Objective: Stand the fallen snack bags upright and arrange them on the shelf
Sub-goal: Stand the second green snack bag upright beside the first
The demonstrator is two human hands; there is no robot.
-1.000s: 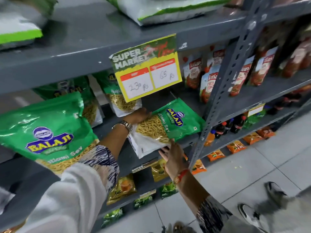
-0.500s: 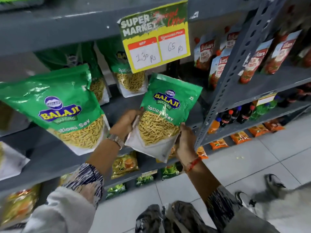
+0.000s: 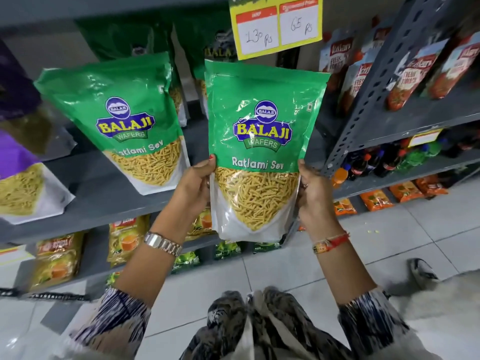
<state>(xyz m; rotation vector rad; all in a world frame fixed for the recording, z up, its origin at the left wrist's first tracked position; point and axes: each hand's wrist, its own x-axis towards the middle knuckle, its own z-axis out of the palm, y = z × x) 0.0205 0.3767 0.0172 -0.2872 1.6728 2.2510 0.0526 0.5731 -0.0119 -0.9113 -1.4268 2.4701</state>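
I hold the green Ratlami Sev bag (image 3: 262, 152) upright in front of the grey shelf (image 3: 109, 188), long axis 12 to 6 o'clock, top edge at 12. My left hand (image 3: 193, 188) and right hand (image 3: 315, 193) clasp its lower sides at 9 and 3 o'clock, fingers wrapped behind. A matching bag (image 3: 122, 120) stands on the shelf at its 9 o'clock.

A grey metal shelf (image 3: 109, 193) carried a green Balaji Ratlami Sev pouch (image 3: 124, 120) standing upright, with a purple-topped sev pouch (image 3: 18, 183) to its left near the front edge. Behind them stood more green pouches (image 3: 145, 40), dim and hard to read. Across the perforated grey upright post (image 3: 384, 81), the neighbouring grey shelf board (image 3: 428, 110) bore red-and-white tomato sauce pouches (image 3: 413, 79), leaning, possibly against one another.
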